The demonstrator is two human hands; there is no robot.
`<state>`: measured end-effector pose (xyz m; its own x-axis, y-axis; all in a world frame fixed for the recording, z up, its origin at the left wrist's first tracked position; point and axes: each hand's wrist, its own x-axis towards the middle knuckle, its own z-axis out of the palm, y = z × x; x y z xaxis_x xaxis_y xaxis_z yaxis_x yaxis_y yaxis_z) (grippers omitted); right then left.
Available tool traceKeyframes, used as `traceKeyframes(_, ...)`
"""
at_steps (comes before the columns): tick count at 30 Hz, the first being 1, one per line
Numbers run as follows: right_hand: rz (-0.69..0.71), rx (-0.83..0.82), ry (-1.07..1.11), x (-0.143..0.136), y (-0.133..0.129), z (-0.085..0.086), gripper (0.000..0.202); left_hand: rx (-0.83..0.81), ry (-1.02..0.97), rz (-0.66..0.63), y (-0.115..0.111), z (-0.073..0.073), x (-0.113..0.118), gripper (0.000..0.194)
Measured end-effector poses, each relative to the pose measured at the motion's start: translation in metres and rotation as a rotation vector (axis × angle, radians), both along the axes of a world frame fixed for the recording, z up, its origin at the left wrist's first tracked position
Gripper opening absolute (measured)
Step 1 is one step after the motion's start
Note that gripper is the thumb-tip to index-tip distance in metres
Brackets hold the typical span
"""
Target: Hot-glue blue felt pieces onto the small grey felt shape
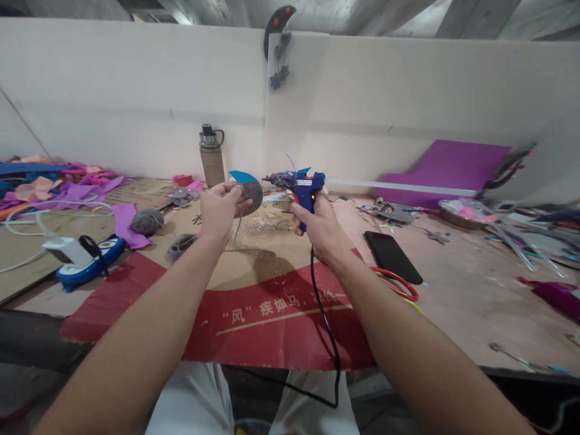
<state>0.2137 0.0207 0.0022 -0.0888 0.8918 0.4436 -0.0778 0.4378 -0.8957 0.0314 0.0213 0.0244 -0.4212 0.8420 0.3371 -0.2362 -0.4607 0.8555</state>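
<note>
- The left hand (221,208) was closed on a grey, rounded piece (252,194), pinching it between thumb and fingers; a blue piece (242,177) showed along its upper edge.
- A thin grey strand (237,232) hung below that pinch toward the cardboard (281,335).
- The right hand (319,220) was wrapped around the handle of a blue glue gun (306,190), whose nozzle pointed left, toward the left hand's grip. The nozzle was just beside the grey piece; whether they touched could not be told.
- From beneath the right grip a black cord (325,320) ran down over the cardboard's red part and off the near edge.
- Left of the left grip lay two grey yarn balls (147,222), with a blue power strip (90,263) farther out.
- Beyond the left grip, a bottle (212,160) stood upright near the wall (136,90).
- Right of the right grip lay a black phone (393,257), with a red ring (401,284) nearer the body.
- Farther right and beyond that grip, a purple sheet (446,169) leaned against the wall.
</note>
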Motion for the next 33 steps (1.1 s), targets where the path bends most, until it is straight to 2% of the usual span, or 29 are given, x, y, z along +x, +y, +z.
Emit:
traceKeyframes(3, -0.007, -0.241, -0.008, -0.001, 0.005, -0.002, 0.016, -0.001, -0.005, -0.016, 0.000, 0.000, 0.002, 0.011)
traceKeyframes(6, -0.077, -0.414, -0.342, -0.001, 0.013, -0.010, 0.005, 0.000, 0.025, -0.025, 0.001, -0.002, 0.003, 0.013)
traceKeyframes(8, -0.106, -0.457, -0.513, 0.002, 0.018, -0.014, 0.006, 0.010, 0.082, -0.007, 0.002, -0.005, 0.004, 0.012)
traceKeyframes(11, -0.254, -0.384, -0.705, 0.010, 0.023, -0.014, 0.014, 0.035, 0.237, 0.069, 0.001, -0.008, 0.004, 0.012)
traceKeyframes(14, -0.443, -0.151, -0.894, 0.011, 0.021, -0.011, 0.023, 0.061, 0.497, 0.221, -0.005, -0.008, 0.006, 0.011)
traceKeyframes(15, -0.435, -0.067, -0.849, 0.007, 0.019, -0.010, 0.021, 0.080, 0.585, 0.274, -0.007, -0.008, 0.007, 0.009)
traceKeyframes(17, -0.274, 0.041, -0.555, -0.007, 0.013, -0.008, 0.012, 0.134, 0.699, 0.341, -0.011, -0.008, 0.009, 0.007)
traceKeyframes(18, -0.159, 0.035, -0.360, -0.016, 0.009, -0.007, 0.009, 0.159, 0.729, 0.353, -0.013, -0.008, 0.010, 0.007)
traceKeyframes(20, 0.100, -0.040, -0.022, -0.033, 0.000, -0.006, 0.019, 0.181, 0.740, 0.340, -0.014, -0.009, 0.012, 0.008)
traceKeyframes(22, 0.257, -0.141, 0.144, -0.043, -0.008, -0.003, 0.024, 0.165, 0.695, 0.301, -0.014, -0.010, 0.013, 0.008)
traceKeyframes(24, 0.314, -0.200, 0.186, -0.045, -0.013, 0.000, 0.024, 0.129, 0.610, 0.238, -0.014, -0.010, 0.015, 0.008)
traceKeyframes(26, 0.268, -0.201, 0.161, -0.040, -0.014, 0.003, 0.020, 0.092, 0.499, 0.144, -0.013, -0.010, 0.016, 0.005)
traceKeyframes(28, 0.142, -0.134, 0.095, -0.033, -0.011, 0.004, 0.013, 0.057, 0.389, 0.048, -0.012, -0.011, 0.018, 0.007)
traceKeyframes(33, -0.169, 0.199, -0.079, -0.024, -0.005, 0.004, 0.005, 0.004, 0.232, -0.073, -0.011, -0.012, 0.024, 0.011)
